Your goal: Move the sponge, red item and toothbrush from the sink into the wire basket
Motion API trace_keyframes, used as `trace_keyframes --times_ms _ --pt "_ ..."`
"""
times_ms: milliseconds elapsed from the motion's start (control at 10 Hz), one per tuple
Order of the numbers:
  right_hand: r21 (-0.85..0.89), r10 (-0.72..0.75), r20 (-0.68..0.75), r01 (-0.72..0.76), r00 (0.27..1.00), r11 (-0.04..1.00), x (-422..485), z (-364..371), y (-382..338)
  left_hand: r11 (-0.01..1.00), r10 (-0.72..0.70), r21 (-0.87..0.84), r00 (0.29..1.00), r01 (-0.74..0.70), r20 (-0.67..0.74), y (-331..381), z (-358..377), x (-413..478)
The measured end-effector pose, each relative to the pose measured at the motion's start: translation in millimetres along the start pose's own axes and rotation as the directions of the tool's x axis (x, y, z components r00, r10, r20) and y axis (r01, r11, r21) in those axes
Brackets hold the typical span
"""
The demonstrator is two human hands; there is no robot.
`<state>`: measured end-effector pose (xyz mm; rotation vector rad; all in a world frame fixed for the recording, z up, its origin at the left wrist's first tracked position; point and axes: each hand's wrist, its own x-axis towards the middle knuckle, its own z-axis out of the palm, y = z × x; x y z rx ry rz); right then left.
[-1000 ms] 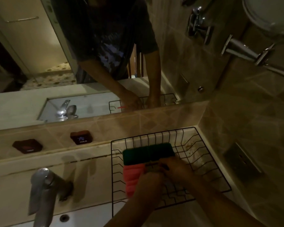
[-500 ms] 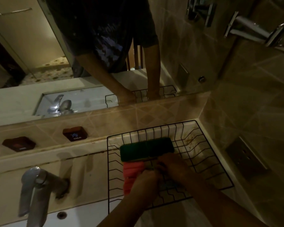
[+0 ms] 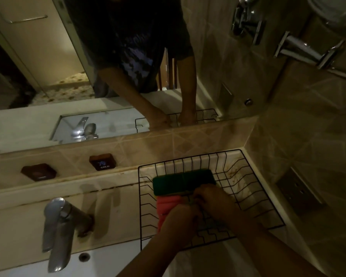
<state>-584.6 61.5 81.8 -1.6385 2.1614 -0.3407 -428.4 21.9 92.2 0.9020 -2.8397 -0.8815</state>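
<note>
Both hands are working inside the wire basket (image 3: 254,166), which is sitting on the desk (image 3: 112,212) at its back-right corner, against the tiled wall. The sponge (image 3: 183,179), green side up, is lying in the basket toward its back-left part. The red item (image 3: 167,206) is lying just in front of it, touching it, w/ its near end hidden under the left hand (image 3: 179,222).

The left hand is curled over the near part of the red item; can't tell if its grip is closing on anything. The right hand (image 3: 212,202) is bunching its fingers at the sponge's front edge, grip narrow, pinching something thin. Prob the toothbrush, but it's too dark & too hidden to confirm; toothbrush itself isn't showing clearly anywhere.

Step in hand, by my read: setting down or arranging the last item, approx end of task, since sponge & red item are already in the basket and the visible strip of sink (image 3: 108,262), below the tap (image 3: 58,230), is showing nothing.

Next move is calling for: letting the thin piece go flat beside the others, so it isn't slipping thru the wire gaps, then lifting both hands out w/o snagging the rim.
</note>
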Motion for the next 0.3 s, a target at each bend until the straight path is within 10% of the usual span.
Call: trace_keyframes --times_ms 300 --pt "0.070 -0.008 -0.056 0.012 0.998 0.997 -22 -7 -66 0.997 0.021 -0.075 0.997 -0.015 0.076 -22 -32 -27"
